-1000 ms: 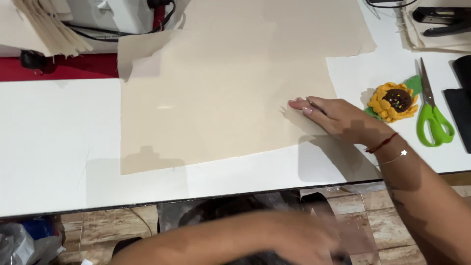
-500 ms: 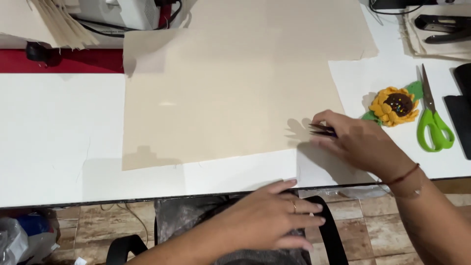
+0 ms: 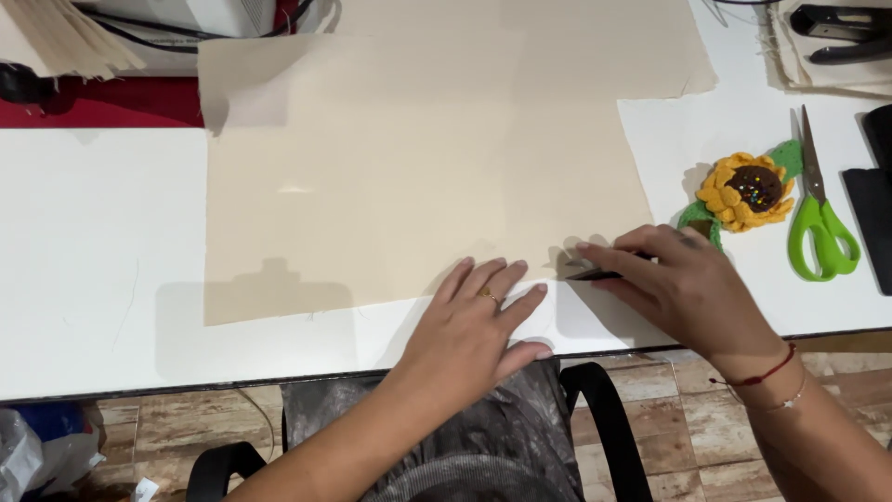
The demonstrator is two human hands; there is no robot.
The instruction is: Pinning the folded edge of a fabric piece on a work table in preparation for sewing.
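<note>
Cloth (image 3: 409, 177), a large beige sheet, lies flat on the white table (image 3: 102, 279), its lower edge toward the person. Left hand (image 3: 469, 321) rests on that edge, fingers spread and palm flat. Right hand (image 3: 688, 293), just right of the cloth's lower right corner, pinches a small dark tool (image 3: 595, 274) whose tip touches the corner. If the flat palm eases off, the sheet could likely creep under the tool. Right of the cloth sit a sunflower pincushion (image 3: 743, 191) and green-handled scissors (image 3: 818, 214), near enough for a wrist to nudge.
</note>
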